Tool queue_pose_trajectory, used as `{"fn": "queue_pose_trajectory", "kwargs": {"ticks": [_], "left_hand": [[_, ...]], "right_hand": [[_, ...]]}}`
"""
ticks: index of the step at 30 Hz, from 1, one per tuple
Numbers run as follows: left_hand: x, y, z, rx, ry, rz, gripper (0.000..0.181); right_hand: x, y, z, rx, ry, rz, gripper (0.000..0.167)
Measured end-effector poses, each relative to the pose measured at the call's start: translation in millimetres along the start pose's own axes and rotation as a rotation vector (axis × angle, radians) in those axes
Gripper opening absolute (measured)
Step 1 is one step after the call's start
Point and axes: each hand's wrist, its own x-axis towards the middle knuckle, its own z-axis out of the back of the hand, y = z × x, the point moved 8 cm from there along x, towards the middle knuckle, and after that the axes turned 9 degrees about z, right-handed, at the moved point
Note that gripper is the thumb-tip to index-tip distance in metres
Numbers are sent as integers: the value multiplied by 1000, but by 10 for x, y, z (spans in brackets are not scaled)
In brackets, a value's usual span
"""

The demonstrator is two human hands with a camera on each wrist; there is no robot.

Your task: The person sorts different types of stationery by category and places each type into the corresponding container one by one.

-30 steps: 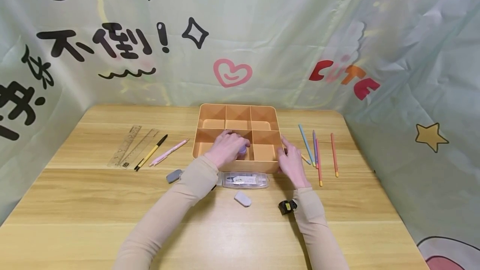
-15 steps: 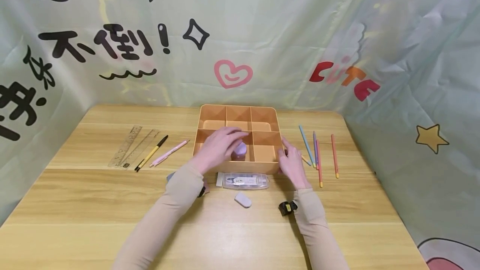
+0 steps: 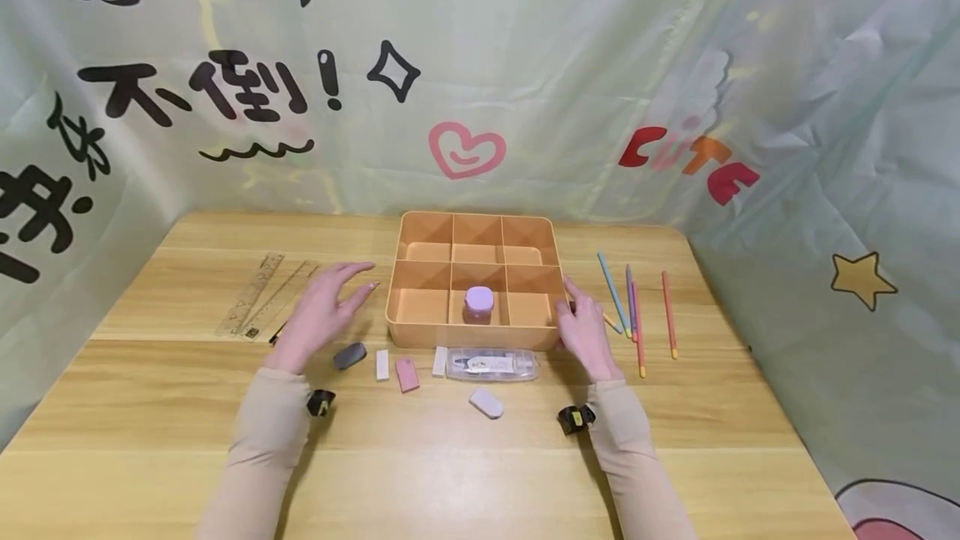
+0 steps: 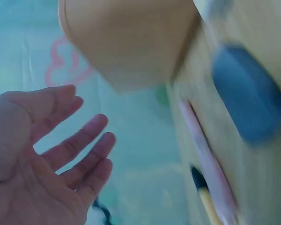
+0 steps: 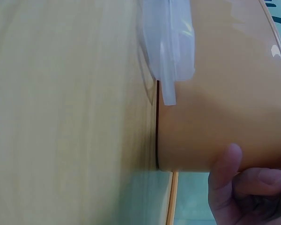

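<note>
In the head view, an orange desk organizer box (image 3: pixel 462 337) with several compartments stands at the table's back. A small jar with a lilac lid (image 3: pixel 479 300) sits upright in its front middle compartment. My left hand (image 3: pixel 318 315) hovers left of the box, fingers spread and holding nothing; the left wrist view shows its bare palm (image 4: pixel 42 178). Below it lie a pink pen (image 4: pixel 208 164) and a yellow pen with a black end (image 4: pixel 203 194). My right hand (image 3: pixel 582 330) holds the box's front right corner, its thumb (image 5: pixel 227 161) against the wall and its fingers bent beside it.
Before the box lie a clear case (image 3: pixel 491 364), a grey eraser (image 3: pixel 349 356), a pink eraser (image 3: pixel 407 375), a pale eraser (image 3: pixel 486 402) and small white blocks (image 3: pixel 382 365). Clear rulers (image 3: pixel 253 294) lie left; several coloured pencils (image 3: pixel 669 315) lie right. Printed cloth hangs behind.
My left hand has let go of the lilac-lidded jar in the front middle compartment and moved left, out of the box. My right hand has stayed at the box's corner.
</note>
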Motion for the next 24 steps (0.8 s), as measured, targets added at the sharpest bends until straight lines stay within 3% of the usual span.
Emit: {"fn": "queue_pose_trajectory", "kwargs": {"ticks": [4, 7, 14, 24], "left_hand": [[-81, 327, 134, 4, -15, 71, 45], [-121, 456, 178, 9, -10, 97, 44], [-137, 587, 125, 16, 55, 154, 47], [-150, 677, 60, 37, 100, 203, 48]], "right_hand": [[4, 6, 2, 2, -2, 1, 55], [7, 3, 4, 4, -4, -3, 55], [-1, -4, -7, 10, 1, -10, 54], [11, 3, 17, 6, -4, -12, 54]]}}
